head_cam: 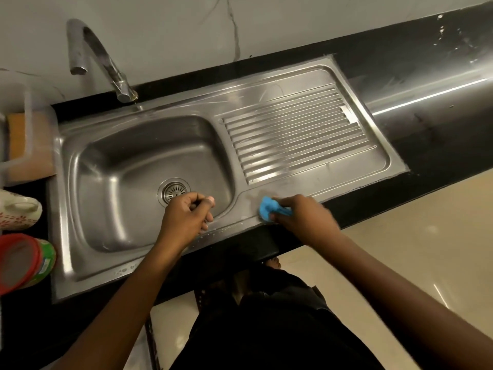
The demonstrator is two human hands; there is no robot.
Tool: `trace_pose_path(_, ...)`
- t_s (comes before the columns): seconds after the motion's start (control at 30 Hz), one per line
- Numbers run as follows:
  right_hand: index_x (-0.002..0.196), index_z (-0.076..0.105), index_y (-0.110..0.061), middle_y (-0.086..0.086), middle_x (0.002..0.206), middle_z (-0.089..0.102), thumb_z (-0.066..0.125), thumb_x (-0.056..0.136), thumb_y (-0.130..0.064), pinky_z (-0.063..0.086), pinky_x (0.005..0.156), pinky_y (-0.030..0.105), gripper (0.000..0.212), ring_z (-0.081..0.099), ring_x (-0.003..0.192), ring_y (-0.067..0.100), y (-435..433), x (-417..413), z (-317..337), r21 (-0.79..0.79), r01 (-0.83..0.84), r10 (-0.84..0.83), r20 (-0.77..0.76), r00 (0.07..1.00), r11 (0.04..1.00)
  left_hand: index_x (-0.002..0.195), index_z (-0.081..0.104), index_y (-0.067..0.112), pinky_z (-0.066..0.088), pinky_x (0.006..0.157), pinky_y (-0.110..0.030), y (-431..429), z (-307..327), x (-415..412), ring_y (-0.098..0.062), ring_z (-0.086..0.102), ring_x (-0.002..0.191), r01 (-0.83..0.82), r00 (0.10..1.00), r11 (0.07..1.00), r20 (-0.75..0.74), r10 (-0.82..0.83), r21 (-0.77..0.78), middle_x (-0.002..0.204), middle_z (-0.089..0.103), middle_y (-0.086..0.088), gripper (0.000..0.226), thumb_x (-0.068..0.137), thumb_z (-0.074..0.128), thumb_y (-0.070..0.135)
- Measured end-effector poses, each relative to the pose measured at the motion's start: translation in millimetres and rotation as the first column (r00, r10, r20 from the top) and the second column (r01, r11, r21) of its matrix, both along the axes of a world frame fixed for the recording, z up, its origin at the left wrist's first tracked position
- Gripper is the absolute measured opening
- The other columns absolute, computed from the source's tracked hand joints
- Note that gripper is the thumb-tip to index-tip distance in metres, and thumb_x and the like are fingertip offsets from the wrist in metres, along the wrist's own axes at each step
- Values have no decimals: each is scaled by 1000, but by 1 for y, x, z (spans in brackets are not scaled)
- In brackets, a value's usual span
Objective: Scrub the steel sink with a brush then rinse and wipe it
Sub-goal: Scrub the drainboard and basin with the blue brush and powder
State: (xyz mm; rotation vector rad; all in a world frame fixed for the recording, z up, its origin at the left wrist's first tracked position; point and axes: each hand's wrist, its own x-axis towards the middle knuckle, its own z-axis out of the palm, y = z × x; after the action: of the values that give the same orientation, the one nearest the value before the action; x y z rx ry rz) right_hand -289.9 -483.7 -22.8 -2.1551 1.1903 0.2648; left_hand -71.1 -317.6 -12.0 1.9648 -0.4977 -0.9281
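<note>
The scrubbing step is under way: the right hand (302, 216) grips a small blue brush (267, 208) and presses it to the near rim of the steel sink (133, 161), just where basin meets ribbed drainboard (293, 134). The left hand (186, 213) hovers over the basin's near right corner, fingers curled in on nothing I can see. Next, I'd judge, the brush needs working into the basin and across the ribs before the tap (90, 49) at the far left is opened.

Brushed, shiny steel sink (149, 161) with ribbed drainboard (298, 134), glossy black stone counter (437, 134), blue plastic brush (269, 208).
</note>
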Motion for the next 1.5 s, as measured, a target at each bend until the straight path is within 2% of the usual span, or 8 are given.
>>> trace_pose_path(0.13,140,59,-29,-5,95,66,67,97,-45,55,58,26,47,68,73,10,-67,-56,19,-87,208,-212,-51,976,974,90,73,9,53,56,-29,-3,0,-3,-18,61,56,25,1000,1000,8,-26,6,69,72,-8,20,102,65,23)
trace_pose_path(0.3,136,63,-24,-8,94,66,69,95,-45,56,65,29,46,67,77,8,-56,-41,17,-50,273,-273,8,962,961,90,74,9,53,58,-31,-8,1,-7,-18,62,56,40,999,999,-2,-40,8,69,73,-8,21,102,65,23)
trace_pose_path(0.53,146,54,-38,-1,122,69,64,98,-46,51,88,31,50,67,105,17,53,46,7,-15,-34,35,109,993,999,94,74,7,52,53,-23,-27,5,-17,-18,60,57,61,998,998,-3,-61,9,74,73,-13,20,103,64,22)
trace_pose_path(0.73,137,63,-30,0,108,74,60,99,-52,62,80,41,44,69,84,12,-42,-27,0,-64,252,-240,151,959,966,92,74,6,52,55,-27,-36,3,-22,-19,60,57,57,998,998,-21,-57,9,72,73,-13,21,102,66,23)
trace_pose_path(0.97,146,57,-24,9,125,70,63,101,-40,55,85,38,48,65,97,18,-93,-67,-3,-183,439,-412,172,895,879,91,74,6,53,58,-30,-42,2,-28,-19,61,59,65,997,998,-31,-65,20,73,73,-11,22,102,65,24)
trace_pose_path(1.1,140,62,-33,4,113,73,62,98,-53,56,87,39,46,69,99,24,-37,-3,-9,-32,277,-265,199,943,960,91,74,7,53,58,-30,-50,1,-31,-18,61,58,72,997,997,-32,-71,23,72,73,-10,22,102,66,24)
trace_pose_path(1.27,156,42,-38,5,122,69,60,103,-37,49,83,29,56,66,104,22,12,46,-9,-57,-34,44,174,984,998,95,75,11,51,57,-30,-61,2,-31,-19,60,58,69,997,997,-25,-69,14,73,73,-11,20,102,64,25)
trace_pose_path(1.5,140,61,-23,9,117,72,63,101,-40,56,87,41,42,70,100,25,-129,-60,2,-114,362,-333,214,918,925,92,74,9,52,58,-33,-63,-4,-31,-21,61,59,77,996,997,-36,-76,24,73,73,-12,21,102,65,24)
